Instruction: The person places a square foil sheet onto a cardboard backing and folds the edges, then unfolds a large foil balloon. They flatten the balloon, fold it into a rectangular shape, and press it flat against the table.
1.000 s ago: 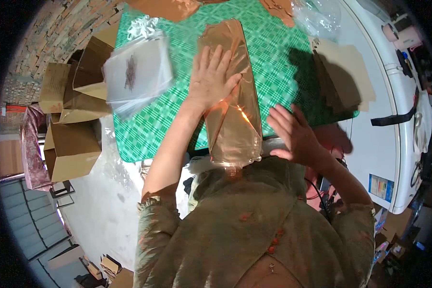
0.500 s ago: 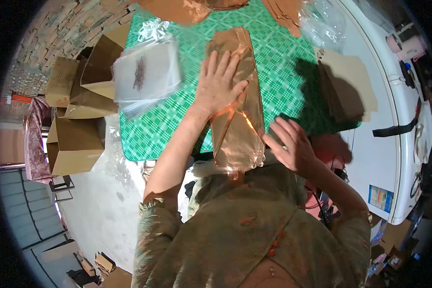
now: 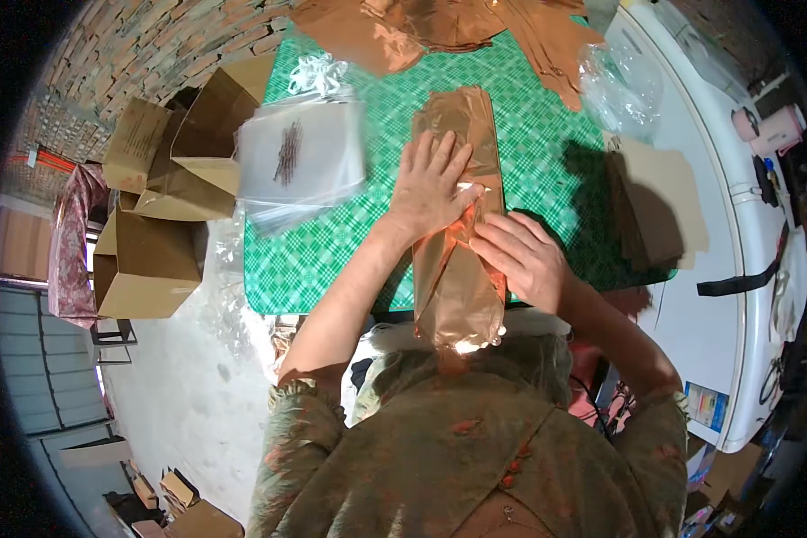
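Observation:
A long, folded copper-coloured foil sheet (image 3: 462, 296) lies lengthwise on the green checked tabletop (image 3: 323, 255), its near end at the table's front edge by my body. My left hand (image 3: 430, 184) lies flat on its upper half, fingers spread and pointing away from me. Just below and to the right, my right hand (image 3: 524, 260) rests on the foil's right side, fingers stretched out and pointing left, fingertips near my left thumb. Neither hand is wrapped round anything.
Clear plastic bags (image 3: 305, 161) lie at the left, with white cords (image 3: 320, 73) behind them. More copper foil (image 3: 439, 22) covers the far edge. Crumpled clear plastic (image 3: 619, 88) and brown sheets (image 3: 659, 202) are at the right. Open cardboard boxes (image 3: 157, 260) stand left of the table.
My right hand has moved left and up from beside the foil onto it. My left hand stays flat on the foil. The whole view has shifted slightly.

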Action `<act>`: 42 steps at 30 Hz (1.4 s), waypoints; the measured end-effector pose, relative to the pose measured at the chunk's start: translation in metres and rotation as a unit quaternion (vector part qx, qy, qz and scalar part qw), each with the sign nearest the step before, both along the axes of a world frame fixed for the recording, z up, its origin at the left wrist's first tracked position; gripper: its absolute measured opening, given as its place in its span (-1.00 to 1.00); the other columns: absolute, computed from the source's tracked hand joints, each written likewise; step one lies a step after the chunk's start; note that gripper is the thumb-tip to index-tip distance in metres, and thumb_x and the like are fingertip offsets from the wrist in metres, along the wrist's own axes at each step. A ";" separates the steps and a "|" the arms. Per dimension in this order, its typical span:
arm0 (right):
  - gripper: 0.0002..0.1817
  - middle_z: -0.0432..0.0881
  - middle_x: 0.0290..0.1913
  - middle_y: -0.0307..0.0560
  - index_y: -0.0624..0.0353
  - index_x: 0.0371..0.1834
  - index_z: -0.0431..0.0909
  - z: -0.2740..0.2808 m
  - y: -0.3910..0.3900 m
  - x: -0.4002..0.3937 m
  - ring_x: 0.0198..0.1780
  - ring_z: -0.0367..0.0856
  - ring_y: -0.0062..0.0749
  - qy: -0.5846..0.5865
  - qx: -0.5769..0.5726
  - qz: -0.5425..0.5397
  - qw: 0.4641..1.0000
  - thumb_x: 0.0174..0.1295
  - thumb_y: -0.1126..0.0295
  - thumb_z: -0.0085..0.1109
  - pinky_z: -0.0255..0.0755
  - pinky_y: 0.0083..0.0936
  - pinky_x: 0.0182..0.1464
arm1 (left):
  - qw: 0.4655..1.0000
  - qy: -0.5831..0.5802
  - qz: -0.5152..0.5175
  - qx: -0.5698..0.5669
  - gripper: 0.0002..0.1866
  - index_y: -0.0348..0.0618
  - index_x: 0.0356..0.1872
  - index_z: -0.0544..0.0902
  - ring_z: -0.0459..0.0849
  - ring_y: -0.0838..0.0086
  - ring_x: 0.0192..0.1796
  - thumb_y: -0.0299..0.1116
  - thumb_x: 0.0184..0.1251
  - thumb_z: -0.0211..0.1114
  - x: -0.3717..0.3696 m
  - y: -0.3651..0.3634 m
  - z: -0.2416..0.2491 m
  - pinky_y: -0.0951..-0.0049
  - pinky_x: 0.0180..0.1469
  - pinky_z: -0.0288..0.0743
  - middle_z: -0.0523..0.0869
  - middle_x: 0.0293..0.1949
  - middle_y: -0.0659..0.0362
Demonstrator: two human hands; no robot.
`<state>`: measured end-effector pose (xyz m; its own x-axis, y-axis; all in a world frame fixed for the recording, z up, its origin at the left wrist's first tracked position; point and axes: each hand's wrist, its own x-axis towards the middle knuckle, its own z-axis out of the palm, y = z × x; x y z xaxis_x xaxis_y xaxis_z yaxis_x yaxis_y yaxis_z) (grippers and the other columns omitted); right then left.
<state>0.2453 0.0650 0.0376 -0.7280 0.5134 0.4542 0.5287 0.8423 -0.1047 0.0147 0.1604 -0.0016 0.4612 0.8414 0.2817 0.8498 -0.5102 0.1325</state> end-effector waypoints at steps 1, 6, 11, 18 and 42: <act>-0.46 0.61 0.36 -0.05 0.14 0.34 0.61 0.002 0.004 -0.002 0.46 0.50 -0.14 0.006 0.002 0.002 1.000 0.24 0.38 0.27 0.32 -0.06 0.55 | 1.000 -0.001 0.000 -0.006 -0.19 -0.01 0.65 0.32 0.03 -0.08 0.71 0.33 0.61 -0.08 0.000 0.001 0.001 -0.19 0.67 -0.16 0.23 0.68 -0.03; -0.50 0.63 0.32 -0.07 0.15 0.26 0.63 0.003 0.033 -0.015 0.43 0.53 -0.13 -0.034 0.053 0.085 0.994 0.19 0.38 0.27 0.40 -0.11 0.50 | 0.999 -0.009 -0.007 -0.035 -0.20 0.01 0.66 0.30 -0.03 -0.08 0.73 0.31 0.63 -0.12 -0.001 0.000 0.005 -0.19 0.69 -0.22 0.20 0.69 -0.02; -0.58 0.71 0.25 -0.04 0.18 0.17 0.68 0.002 0.043 -0.011 0.34 0.64 -0.11 0.034 -0.016 0.129 0.991 0.21 0.43 0.24 0.51 -0.17 0.43 | 0.995 0.026 0.010 -0.091 -0.22 0.08 0.71 0.18 -0.14 -0.08 0.76 0.29 0.67 -0.18 0.001 -0.001 0.010 -0.16 0.72 -0.37 0.06 0.74 0.02; -0.43 0.73 0.22 0.13 0.18 0.30 0.62 0.006 0.052 -0.012 0.27 0.70 0.04 0.088 -0.229 0.122 0.962 0.14 0.42 0.34 0.60 -0.18 0.31 | 0.989 0.009 -0.020 -0.148 -0.28 0.05 0.69 0.24 -0.13 -0.06 0.76 0.20 0.70 -0.20 -0.007 -0.001 0.028 -0.25 0.70 -0.36 0.09 0.74 0.05; -0.52 0.73 0.23 0.00 0.24 0.34 0.61 0.004 0.096 0.003 0.21 0.70 -0.31 0.094 -0.569 0.027 0.817 0.35 0.41 0.32 0.55 -0.34 0.29 | 0.945 -0.148 -0.167 -0.241 -0.16 -0.03 0.62 0.38 -0.02 0.16 0.76 0.35 0.66 -0.38 -0.083 -0.026 0.044 -0.08 0.75 -0.46 0.30 0.67 0.10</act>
